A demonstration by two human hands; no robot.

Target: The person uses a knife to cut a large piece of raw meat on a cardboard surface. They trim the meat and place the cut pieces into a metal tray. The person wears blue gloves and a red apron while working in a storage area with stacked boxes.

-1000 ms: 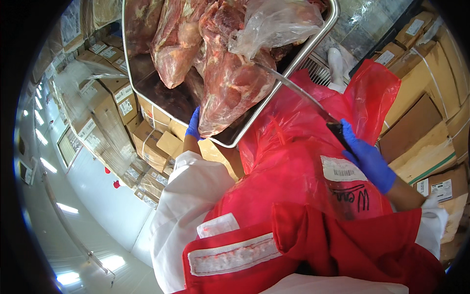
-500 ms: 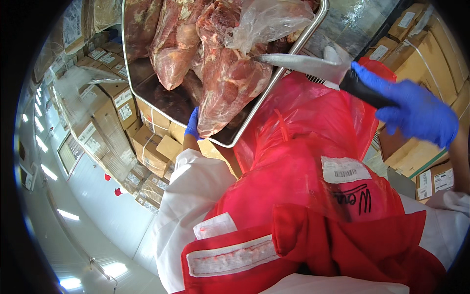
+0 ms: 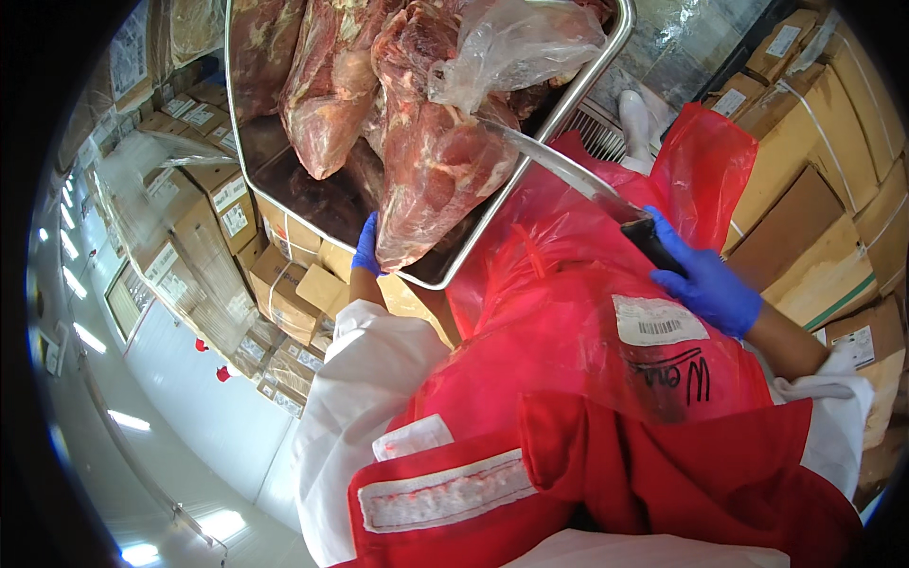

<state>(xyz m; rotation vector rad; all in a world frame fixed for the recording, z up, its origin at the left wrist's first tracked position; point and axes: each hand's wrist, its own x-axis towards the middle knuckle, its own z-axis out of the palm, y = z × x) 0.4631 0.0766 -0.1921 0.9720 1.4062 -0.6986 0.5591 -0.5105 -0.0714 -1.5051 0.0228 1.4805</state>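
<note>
Head view: I look down past my red plastic apron (image 3: 578,322) at a steel tray (image 3: 559,123) of raw meat, with both my hands in blue gloves.

Right grip: my right hand (image 3: 705,284) is closed around the dark handle of a long knife (image 3: 568,175), fingers wrapped tight on it, at the right of my body.

Knife axis: the blade runs from my grip up and to the left, its long line slanting toward the tray; the tip goes in under a crumpled clear plastic bag (image 3: 511,47) that lies on the meat, so I cannot see the point itself.

Left grip: my left hand (image 3: 366,248) sits at the tray's lower rim beside the hanging end of the big meat cut (image 3: 431,166); only the glove's back shows, so whether it clamps the rim or just props it I cannot tell.

Meat: the big cut lies lengthwise down the tray, its lower end drooping toward the rim next to my left hand, with more cuts (image 3: 312,95) beside it further left.

Nearer hand: the left is touching close to the meat; the right reaches it only through the blade.

Around: stacked cardboard boxes (image 3: 814,170) stand on both sides, and a pale wall shows at the lower left.
</note>
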